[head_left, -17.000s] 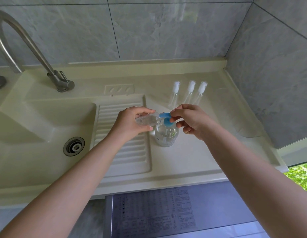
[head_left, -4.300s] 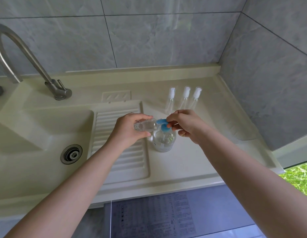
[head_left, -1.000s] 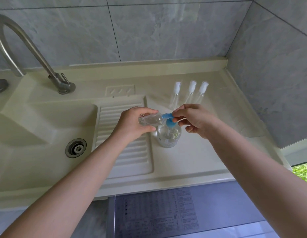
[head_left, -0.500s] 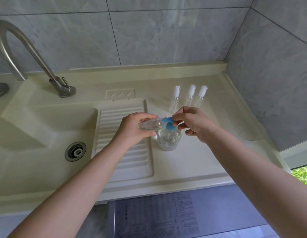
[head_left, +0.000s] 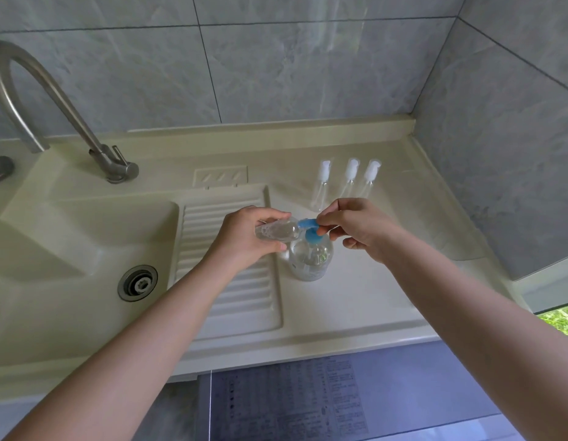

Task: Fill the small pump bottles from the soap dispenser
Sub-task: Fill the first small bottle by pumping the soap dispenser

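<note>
Grey marbled wall tiles (head_left: 276, 68), glossy with thin grout lines, close in the back and right sides. Below them runs the cream worktop (head_left: 355, 300), a smooth moulded slab with a raised lip along its rear and right edges. Its left part dips into a sink basin (head_left: 69, 249) with rounded corners and a round metal drain (head_left: 137, 283). A ribbed draining board (head_left: 231, 300) of parallel ridges lies just right of the basin. A brushed-metal tap (head_left: 47, 100) arches up from the rear left of the worktop.

Near the middle of the worktop, just beside the draining board's right edge, stands the soap dispenser (head_left: 311, 259), a squat clear rounded bottle with a blue pump head (head_left: 309, 229). The right hand (head_left: 359, 230) has its fingers curled, thumb and forefinger pinching the blue pump head from the right. The left hand (head_left: 247, 237) grips a small bottle (head_left: 276, 232), a clear narrow cylinder held almost on its side, its fingers wrapped round the body and its open mouth touching the blue spout. Clear liquid with bubbles shows inside it.

Behind the dispenser, toward the rear right of the worktop, three small pump bottles (head_left: 347, 183) stand upright in a close row, slim clear tubes with white frosted caps.
</note>
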{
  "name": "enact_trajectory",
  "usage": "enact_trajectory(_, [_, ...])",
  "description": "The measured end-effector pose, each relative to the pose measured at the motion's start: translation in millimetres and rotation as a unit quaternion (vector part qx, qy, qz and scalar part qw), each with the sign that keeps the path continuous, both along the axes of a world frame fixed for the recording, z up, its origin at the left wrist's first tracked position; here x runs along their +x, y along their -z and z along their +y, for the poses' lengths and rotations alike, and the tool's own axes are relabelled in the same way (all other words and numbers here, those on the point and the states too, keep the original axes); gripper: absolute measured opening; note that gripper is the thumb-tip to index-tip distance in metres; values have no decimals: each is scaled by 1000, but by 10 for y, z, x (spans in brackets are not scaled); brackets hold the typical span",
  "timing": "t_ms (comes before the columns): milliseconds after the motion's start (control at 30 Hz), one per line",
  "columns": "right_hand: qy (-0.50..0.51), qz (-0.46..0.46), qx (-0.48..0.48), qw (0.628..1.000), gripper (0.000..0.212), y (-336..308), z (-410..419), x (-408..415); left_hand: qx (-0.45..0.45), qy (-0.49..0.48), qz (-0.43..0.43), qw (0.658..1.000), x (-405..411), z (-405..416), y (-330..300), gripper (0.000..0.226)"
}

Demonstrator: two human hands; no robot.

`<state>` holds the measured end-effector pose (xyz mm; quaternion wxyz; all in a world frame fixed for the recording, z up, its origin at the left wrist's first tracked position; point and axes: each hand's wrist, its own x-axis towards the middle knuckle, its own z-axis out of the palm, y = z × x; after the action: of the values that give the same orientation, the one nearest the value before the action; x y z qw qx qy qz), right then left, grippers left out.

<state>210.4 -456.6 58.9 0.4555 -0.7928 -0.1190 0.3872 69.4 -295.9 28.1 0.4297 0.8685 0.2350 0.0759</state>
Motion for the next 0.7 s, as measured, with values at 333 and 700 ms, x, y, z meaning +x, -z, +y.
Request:
enact_trajectory(333, [3,1,2,1000,3,31,7,-9,-9,-2,-2,1000,-8,-3,4,56])
enact_trajectory(700, [13,37,10,999,3,67,19,17,-24,-16,-13,1000,-34,-34,25,55])
